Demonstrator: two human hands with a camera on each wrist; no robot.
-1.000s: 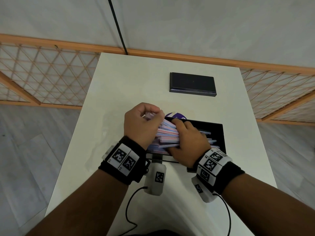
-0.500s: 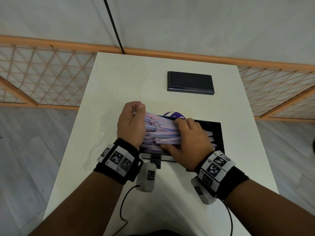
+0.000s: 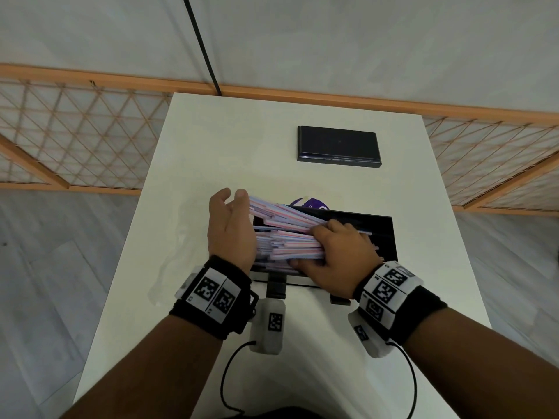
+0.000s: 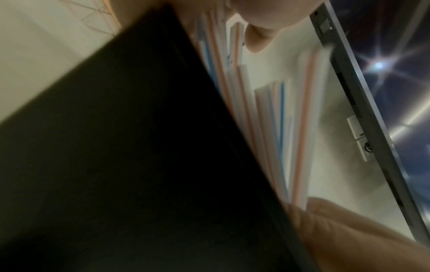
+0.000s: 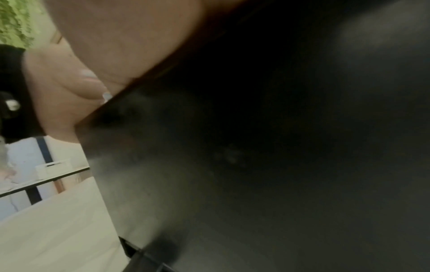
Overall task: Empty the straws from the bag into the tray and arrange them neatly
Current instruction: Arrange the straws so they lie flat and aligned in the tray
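Observation:
A thick bundle of pink, blue and white striped straws [image 3: 287, 237] lies crosswise over the left part of the black tray [image 3: 382, 234]. My left hand [image 3: 232, 207] stands upright with straight fingers, its palm flat against the straws' left ends. From above, my right hand [image 3: 332, 247] curls its fingers round the middle of the bundle. The left wrist view shows the straws [image 4: 279, 128] running beside the tray's dark wall [image 4: 116, 165]. The right wrist view is mostly the dark tray [image 5: 256, 165]. A clear bag [image 3: 165, 276] lies limp on the table to the left.
A flat black box [image 3: 338, 145] sits at the back of the white table [image 3: 227, 140]. Something purple [image 3: 308, 203] peeks out behind the tray. An orange lattice fence [image 3: 75, 131] runs along the wall. The table's edges are close on both sides.
My left hand has uncurled from gripping the straw ends to a flat palm against them. The bundle has spread out wider across the tray under my right hand.

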